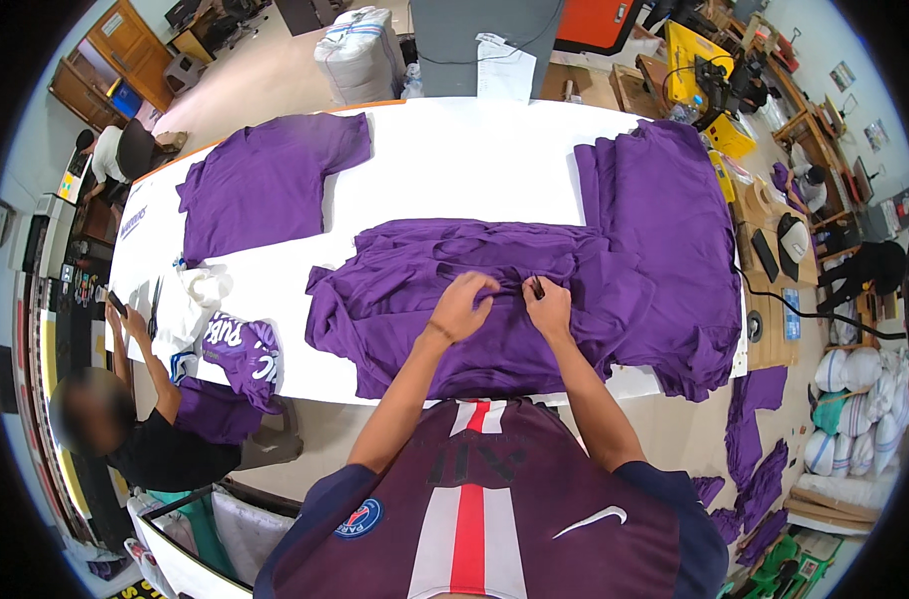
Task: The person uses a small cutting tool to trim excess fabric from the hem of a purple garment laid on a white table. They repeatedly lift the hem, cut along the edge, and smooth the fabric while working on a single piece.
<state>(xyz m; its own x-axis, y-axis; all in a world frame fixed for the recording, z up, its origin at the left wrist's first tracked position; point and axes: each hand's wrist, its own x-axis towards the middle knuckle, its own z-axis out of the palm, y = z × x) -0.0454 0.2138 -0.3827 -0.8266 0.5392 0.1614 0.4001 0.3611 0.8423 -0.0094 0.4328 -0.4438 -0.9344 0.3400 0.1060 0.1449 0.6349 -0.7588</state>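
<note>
A wide heap of purple garments (394, 260) lies on the white table (454, 170) in front of me. My left hand (469, 304) is over the middle of the heap, fingers loosely bent and apart, with nothing visible in them. Just to its right, my right hand (546, 307) grips a small dark tool (537, 289), too small to identify, against the bunched fabric. A flatter stack of purple garments (664, 240) lies along the table's right side, beside the heap.
A single purple shirt (265, 180) lies back left; white cloths (185, 309) and a printed purple shirt (240, 354) sit front left. A co-worker (170, 449) at left holds a dark device. A black cable (804, 304) runs right. Purple pieces (749, 429) lie beyond the right edge.
</note>
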